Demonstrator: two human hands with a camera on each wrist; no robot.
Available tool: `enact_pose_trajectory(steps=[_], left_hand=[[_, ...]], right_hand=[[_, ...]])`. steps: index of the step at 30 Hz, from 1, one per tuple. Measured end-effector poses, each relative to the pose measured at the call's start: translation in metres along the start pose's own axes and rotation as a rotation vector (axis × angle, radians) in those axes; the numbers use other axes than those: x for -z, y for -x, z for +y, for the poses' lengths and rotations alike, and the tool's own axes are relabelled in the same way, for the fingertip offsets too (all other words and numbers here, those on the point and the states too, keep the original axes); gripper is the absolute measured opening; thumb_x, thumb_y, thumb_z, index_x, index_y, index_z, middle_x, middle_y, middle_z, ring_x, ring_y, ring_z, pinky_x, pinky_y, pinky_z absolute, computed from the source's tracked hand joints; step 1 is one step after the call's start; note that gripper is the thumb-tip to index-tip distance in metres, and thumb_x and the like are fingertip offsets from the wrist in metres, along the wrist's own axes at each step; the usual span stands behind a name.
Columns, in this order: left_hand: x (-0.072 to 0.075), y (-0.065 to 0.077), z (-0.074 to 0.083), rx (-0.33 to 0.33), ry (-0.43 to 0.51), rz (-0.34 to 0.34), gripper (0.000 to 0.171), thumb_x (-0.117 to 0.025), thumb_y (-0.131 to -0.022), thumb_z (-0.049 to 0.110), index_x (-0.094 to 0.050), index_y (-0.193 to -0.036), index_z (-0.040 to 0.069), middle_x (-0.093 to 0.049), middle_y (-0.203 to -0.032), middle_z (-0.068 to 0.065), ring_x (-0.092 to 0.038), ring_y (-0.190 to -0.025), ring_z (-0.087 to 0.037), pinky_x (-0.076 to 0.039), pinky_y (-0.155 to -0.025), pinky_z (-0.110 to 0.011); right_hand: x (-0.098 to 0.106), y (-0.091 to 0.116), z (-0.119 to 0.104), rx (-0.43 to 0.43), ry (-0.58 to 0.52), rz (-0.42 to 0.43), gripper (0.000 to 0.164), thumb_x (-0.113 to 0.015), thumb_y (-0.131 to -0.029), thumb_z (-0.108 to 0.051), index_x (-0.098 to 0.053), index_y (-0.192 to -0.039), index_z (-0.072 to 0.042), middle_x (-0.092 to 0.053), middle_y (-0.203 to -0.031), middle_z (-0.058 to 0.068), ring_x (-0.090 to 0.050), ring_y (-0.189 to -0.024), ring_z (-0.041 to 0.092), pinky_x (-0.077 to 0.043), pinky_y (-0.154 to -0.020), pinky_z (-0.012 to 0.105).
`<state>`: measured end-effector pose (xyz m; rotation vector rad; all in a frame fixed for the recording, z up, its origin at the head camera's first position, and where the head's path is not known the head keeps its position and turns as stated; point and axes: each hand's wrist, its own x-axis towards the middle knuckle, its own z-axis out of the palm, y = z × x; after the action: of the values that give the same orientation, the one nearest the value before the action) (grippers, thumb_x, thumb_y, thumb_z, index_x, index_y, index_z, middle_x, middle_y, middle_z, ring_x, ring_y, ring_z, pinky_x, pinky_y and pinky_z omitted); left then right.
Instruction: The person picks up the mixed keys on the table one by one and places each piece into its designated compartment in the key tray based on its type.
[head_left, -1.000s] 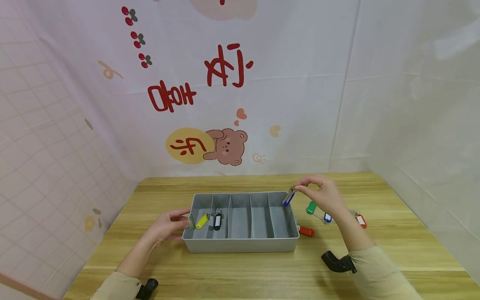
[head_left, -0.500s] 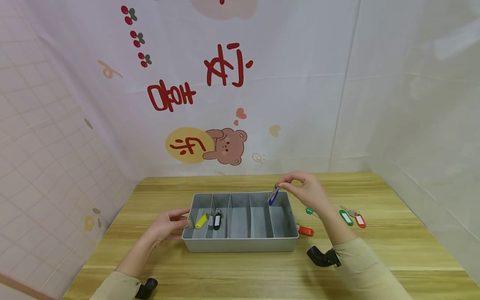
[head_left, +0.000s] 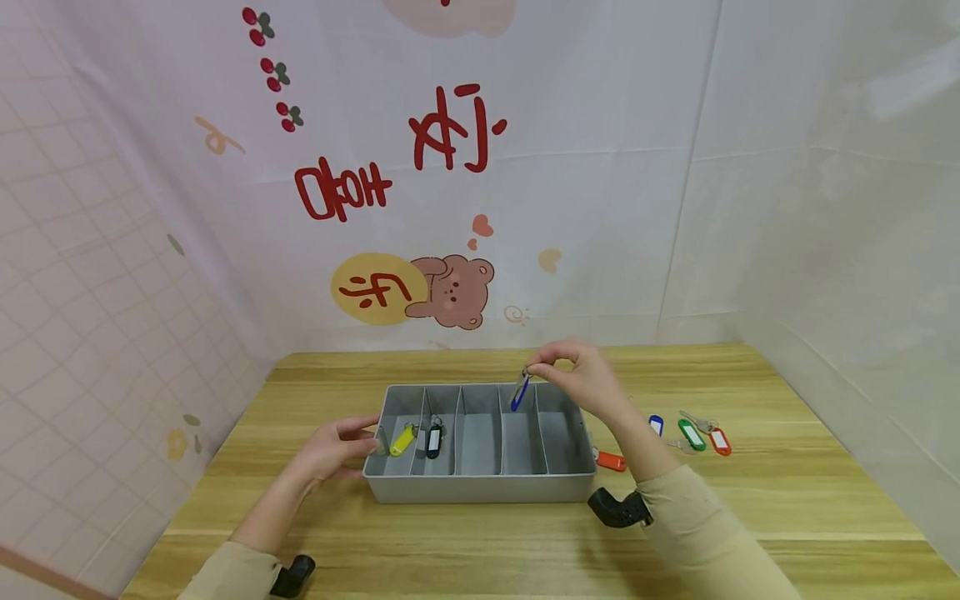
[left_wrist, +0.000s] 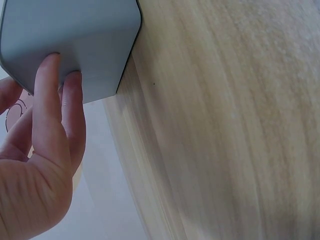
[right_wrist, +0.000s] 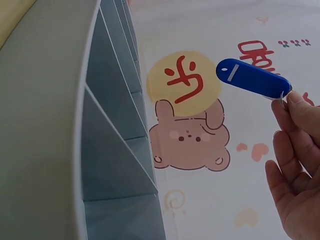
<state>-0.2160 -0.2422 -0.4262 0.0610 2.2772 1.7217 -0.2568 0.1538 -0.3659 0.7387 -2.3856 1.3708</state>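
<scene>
My right hand [head_left: 581, 379] pinches the ring of a blue key tag [head_left: 519, 393] between thumb and index finger. The tag hangs above the fourth compartment from the left of a grey divided box [head_left: 480, 489]; its blue face [right_wrist: 252, 77] shows in the right wrist view. At the box's left end, my left hand [head_left: 337, 450] grips the end wall, with several fingers [left_wrist: 47, 95] against the outside. A yellow key tag [head_left: 402, 441] lies in the leftmost compartment, and a black key tag [head_left: 434, 440] in the one beside it.
Right of the box, an orange-red key tag [head_left: 611, 461] lies against its side. Farther right are a blue tag [head_left: 656, 424], a green tag [head_left: 692, 435] and a red tag [head_left: 720, 442], with keys. A printed cloth [head_left: 600, 208] hangs behind the wooden table [head_left: 480, 550].
My right hand has carried the blue key tag leftward, from over the box's right end to the fourth compartment. The left hand and the box have stayed in place.
</scene>
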Motion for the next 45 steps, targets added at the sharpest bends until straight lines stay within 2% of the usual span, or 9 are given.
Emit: enact_pose_trajectory(steps=[6, 12, 19, 27, 33, 45], left_hand=[[-0.001, 0.0, 0.001, 0.002, 0.001, -0.002, 0.057, -0.064, -0.095, 0.005, -0.041, -0.146, -0.008, -0.055, -0.123, -0.027, -0.064, -0.096, -0.026, -0.06, -0.073, -0.045], [-0.001, -0.001, 0.001, 0.003, -0.01, 0.002, 0.057, -0.064, -0.095, 0.006, -0.042, -0.146, -0.007, -0.056, -0.121, -0.025, -0.064, -0.095, -0.025, -0.06, -0.072, -0.044], [-0.002, -0.001, 0.002, 0.016, -0.028, 0.017, 0.056, -0.064, -0.095, 0.005, -0.043, -0.145, -0.006, -0.058, -0.117, -0.021, -0.064, -0.093, -0.026, -0.06, -0.07, -0.043], [0.0, -0.001, 0.0, 0.015, -0.027, 0.017, 0.057, -0.066, -0.095, 0.006, -0.043, -0.146, -0.005, -0.057, -0.119, -0.023, -0.064, -0.094, -0.026, -0.06, -0.07, -0.043], [0.001, -0.001, 0.0, 0.008, -0.015, 0.002, 0.057, -0.065, -0.095, 0.005, -0.041, -0.146, -0.006, -0.056, -0.121, -0.025, -0.064, -0.094, -0.026, -0.06, -0.07, -0.042], [-0.001, 0.0, 0.001, 0.019, -0.016, 0.016, 0.057, -0.064, -0.095, 0.005, -0.042, -0.146, -0.005, -0.057, -0.119, -0.023, -0.064, -0.093, -0.027, -0.06, -0.069, -0.042]], right_hand=[[-0.011, -0.004, 0.0, 0.006, -0.038, -0.022, 0.005, -0.076, -0.089, -0.016, -0.078, -0.087, -0.012, -0.072, -0.092, -0.003, -0.063, -0.098, 0.02, -0.051, -0.088, 0.044], [-0.02, -0.009, 0.001, -0.015, -0.064, -0.05, 0.005, -0.075, -0.09, -0.017, -0.078, -0.089, -0.013, -0.072, -0.092, -0.003, -0.064, -0.094, 0.019, -0.053, -0.08, 0.047], [-0.03, -0.015, 0.0, -0.068, -0.021, -0.102, 0.005, -0.074, -0.091, -0.02, -0.077, -0.091, -0.016, -0.071, -0.091, -0.006, -0.063, -0.089, 0.016, -0.053, -0.073, 0.036], [-0.039, -0.025, -0.001, -0.091, 0.038, -0.163, 0.005, -0.075, -0.091, -0.02, -0.076, -0.09, -0.016, -0.07, -0.085, -0.008, -0.063, -0.086, 0.014, -0.053, -0.075, 0.035], [-0.044, -0.031, 0.0, -0.129, 0.03, -0.216, 0.005, -0.074, -0.091, -0.019, -0.077, -0.091, -0.015, -0.071, -0.088, -0.006, -0.064, -0.084, 0.012, -0.054, -0.076, 0.034], [-0.051, -0.041, 0.006, -0.226, 0.001, -0.304, 0.008, -0.072, -0.092, -0.017, -0.076, -0.093, -0.01, -0.071, -0.09, -0.003, -0.064, -0.086, 0.012, -0.053, -0.083, 0.037]])
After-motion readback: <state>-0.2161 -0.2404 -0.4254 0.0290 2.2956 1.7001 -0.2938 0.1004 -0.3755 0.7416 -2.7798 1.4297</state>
